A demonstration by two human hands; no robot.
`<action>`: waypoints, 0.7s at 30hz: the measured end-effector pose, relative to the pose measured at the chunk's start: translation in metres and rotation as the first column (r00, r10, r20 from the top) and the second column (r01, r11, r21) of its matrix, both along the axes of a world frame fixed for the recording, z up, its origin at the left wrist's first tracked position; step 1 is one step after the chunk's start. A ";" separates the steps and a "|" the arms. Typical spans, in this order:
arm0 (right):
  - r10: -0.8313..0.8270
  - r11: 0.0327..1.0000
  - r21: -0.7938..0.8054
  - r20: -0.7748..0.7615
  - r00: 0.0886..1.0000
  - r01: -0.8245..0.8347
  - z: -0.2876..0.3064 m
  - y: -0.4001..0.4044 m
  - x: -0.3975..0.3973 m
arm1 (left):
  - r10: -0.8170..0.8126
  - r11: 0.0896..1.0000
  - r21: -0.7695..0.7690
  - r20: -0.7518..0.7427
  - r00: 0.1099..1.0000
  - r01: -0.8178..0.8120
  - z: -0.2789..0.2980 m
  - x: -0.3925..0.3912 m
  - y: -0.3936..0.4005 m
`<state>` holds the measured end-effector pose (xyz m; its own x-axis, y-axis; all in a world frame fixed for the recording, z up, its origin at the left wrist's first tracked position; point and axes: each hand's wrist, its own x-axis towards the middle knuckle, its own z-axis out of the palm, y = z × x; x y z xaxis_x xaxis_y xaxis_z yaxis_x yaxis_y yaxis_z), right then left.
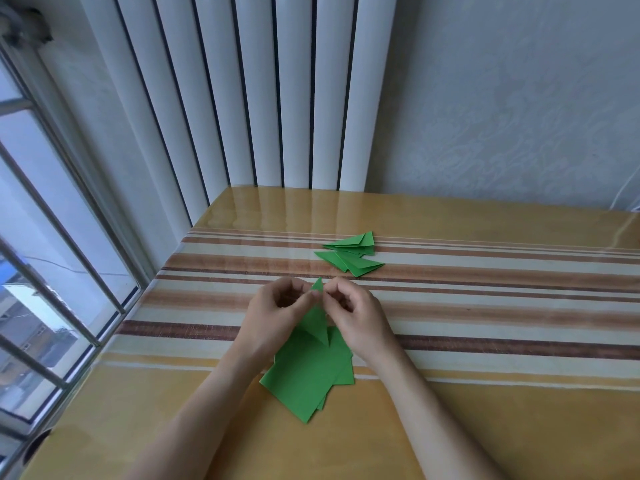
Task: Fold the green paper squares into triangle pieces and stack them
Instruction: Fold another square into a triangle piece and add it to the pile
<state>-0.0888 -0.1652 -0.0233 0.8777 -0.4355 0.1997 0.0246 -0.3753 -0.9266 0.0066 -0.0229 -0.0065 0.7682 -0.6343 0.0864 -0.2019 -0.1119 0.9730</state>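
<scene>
A green paper piece (317, 322), folded to a narrow triangle, is held up above the table between both hands. My left hand (277, 315) pinches its upper part from the left. My right hand (355, 315) pinches the same spot from the right. Its tip pokes up between the fingertips. Under my wrists lies a loose pile of flat green paper squares (308, 375). Farther back sits a spread pile of folded green triangles (351, 254).
The table (485, 410) wears a striped cloth under a glossy clear cover. A white radiator (242, 98) stands behind its far edge. A barred window (41, 254) runs along the left side, close to the table's left edge.
</scene>
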 end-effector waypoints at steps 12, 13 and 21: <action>0.024 0.994 -0.107 -0.098 0.995 -0.034 -0.003 0.005 0.001 | 0.255 0.936 -0.183 -0.235 0.938 -0.301 0.006 0.005 0.006; 0.021 0.994 -0.108 -0.108 0.994 -0.033 -0.003 0.005 0.001 | 0.271 0.929 -0.187 -0.238 0.933 -0.318 0.006 0.005 0.006; -0.057 0.996 -0.079 -0.071 0.996 0.051 -0.003 -0.001 0.000 | 0.105 0.990 -0.074 -0.153 0.983 -0.118 0.002 0.002 0.004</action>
